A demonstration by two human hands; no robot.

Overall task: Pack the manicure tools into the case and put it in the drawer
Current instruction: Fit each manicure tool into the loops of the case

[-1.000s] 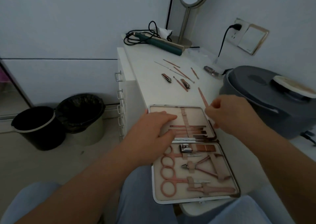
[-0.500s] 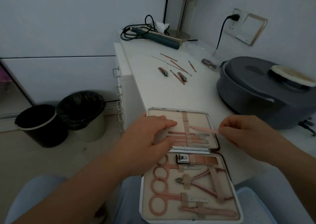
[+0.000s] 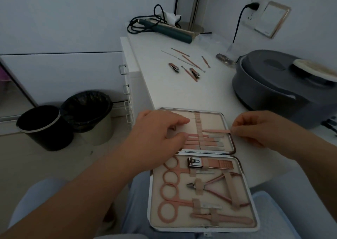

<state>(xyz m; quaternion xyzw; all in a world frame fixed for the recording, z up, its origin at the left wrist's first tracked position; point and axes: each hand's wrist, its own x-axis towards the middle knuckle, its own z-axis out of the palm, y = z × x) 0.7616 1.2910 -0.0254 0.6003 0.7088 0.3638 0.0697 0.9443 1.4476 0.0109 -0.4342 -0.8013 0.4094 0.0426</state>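
The open manicure case [image 3: 223, 119] lies at the near edge of the white table and over my lap, its cream lining holding pink scissors, nippers and a clipper in the lower half. My left hand [image 3: 156, 133] rests on the left part of the upper half, fingers bent beside the stowed pink sticks. My right hand [image 3: 255, 129] pinches one end of a thin pink tool [image 3: 216, 131], whose other end reaches the centre strap of the upper half. Several loose tools [image 3: 189, 65] lie farther back on the table.
A grey round appliance [image 3: 277, 82] stands at the right. A teal hair iron with its cord [image 3: 169, 29] and a mirror stand sit at the back. Drawer handles [image 3: 123, 69] run down the cabinet's left side. Two bins [image 3: 62, 118] stand on the floor.
My right hand has brought the pink tool from upright over the table down to level, sliding it leftward into the upper half's strap. The view has tilted down toward the case.
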